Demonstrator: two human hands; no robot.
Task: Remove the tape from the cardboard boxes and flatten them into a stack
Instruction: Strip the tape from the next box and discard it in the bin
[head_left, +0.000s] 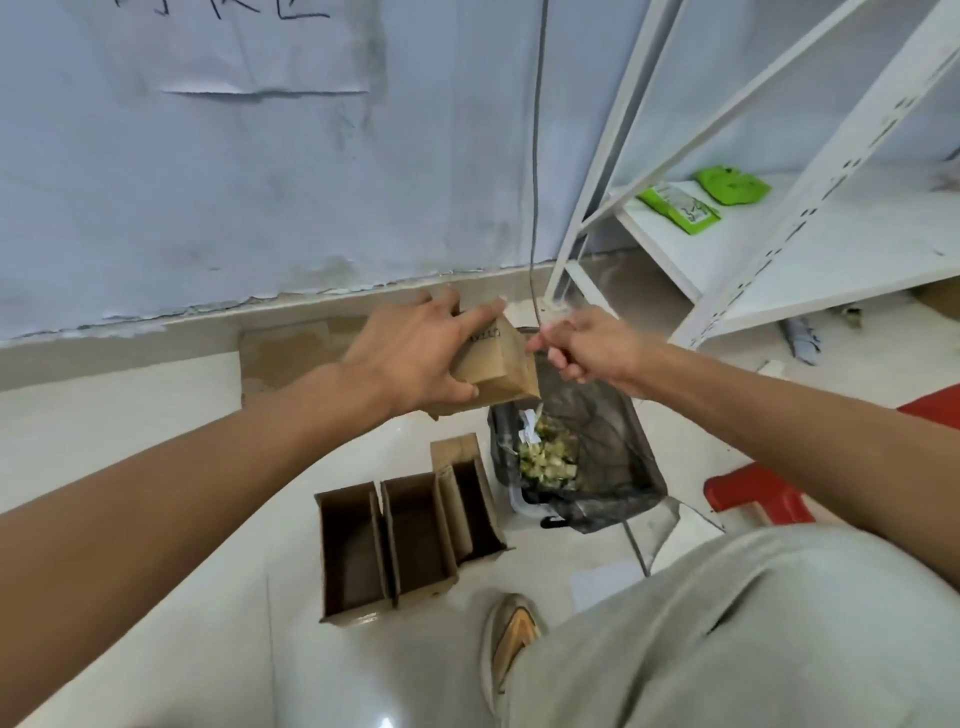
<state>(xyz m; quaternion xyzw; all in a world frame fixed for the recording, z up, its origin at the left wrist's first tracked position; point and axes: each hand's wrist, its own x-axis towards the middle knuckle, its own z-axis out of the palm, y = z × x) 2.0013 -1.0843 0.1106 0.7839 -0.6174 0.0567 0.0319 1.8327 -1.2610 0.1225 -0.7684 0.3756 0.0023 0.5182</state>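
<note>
left hand (410, 358) grips box (498, 371) above bin (587, 457)

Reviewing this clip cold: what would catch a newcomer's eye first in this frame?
Mid-frame, the left hand grips a small brown cardboard box above a black-lined waste bin, while the right hand pinches something thin at the box's edge, probably tape. Below them, three open brown cardboard boxes stand side by side on the pale floor. On the white metal shelf at upper right lie two bright green packets.
</note>
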